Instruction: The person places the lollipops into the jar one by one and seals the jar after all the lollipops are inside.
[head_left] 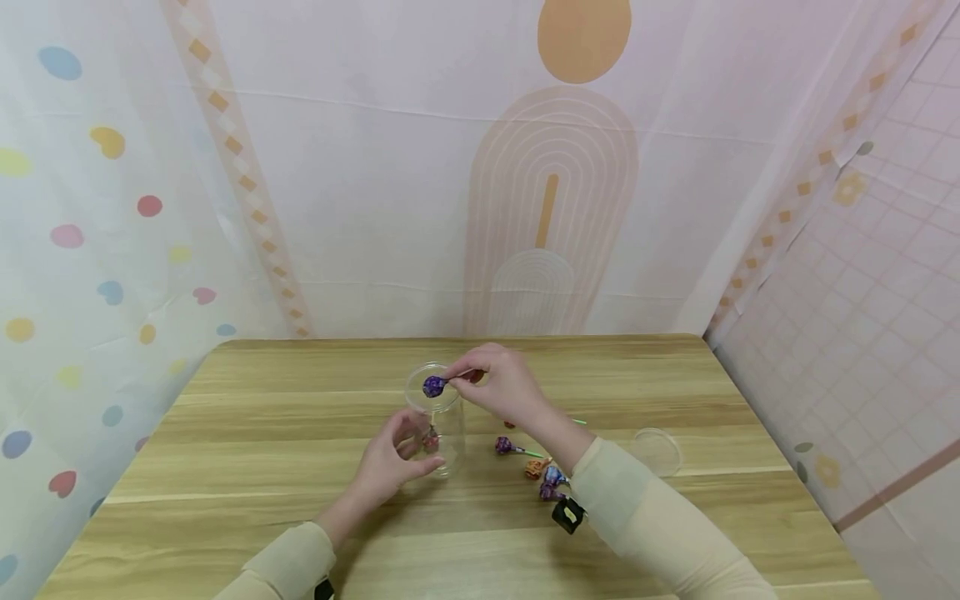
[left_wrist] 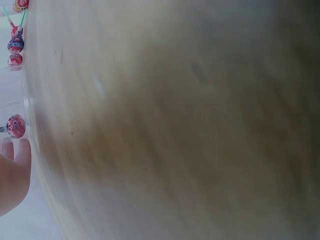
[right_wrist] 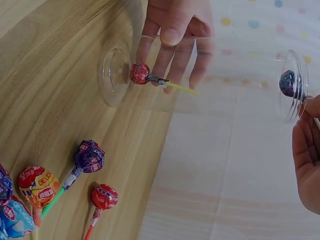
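A clear plastic jar [head_left: 447, 433] stands upright on the wooden table [head_left: 262, 433]. My left hand [head_left: 417, 454] grips its lower side, fingers curled round the wall. One red lollipop [head_left: 431, 440] lies inside, seen in the right wrist view as the red lollipop [right_wrist: 140, 73] near the jar's base [right_wrist: 114, 75]. My right hand [head_left: 468, 377] pinches the stick of a purple lollipop [head_left: 433, 386], whose head sits at the jar's mouth; the purple lollipop [right_wrist: 287, 83] shows there too. In the left wrist view, the left hand [left_wrist: 12, 170] appears beside the red lollipop [left_wrist: 16, 126].
Several loose lollipops lie right of the jar: a purple one [head_left: 504, 446], an orange one [head_left: 534, 468], a blue one [head_left: 553, 477]. A clear lid [head_left: 656, 450] rests farther right. Patterned fabric walls enclose the table's back and sides.
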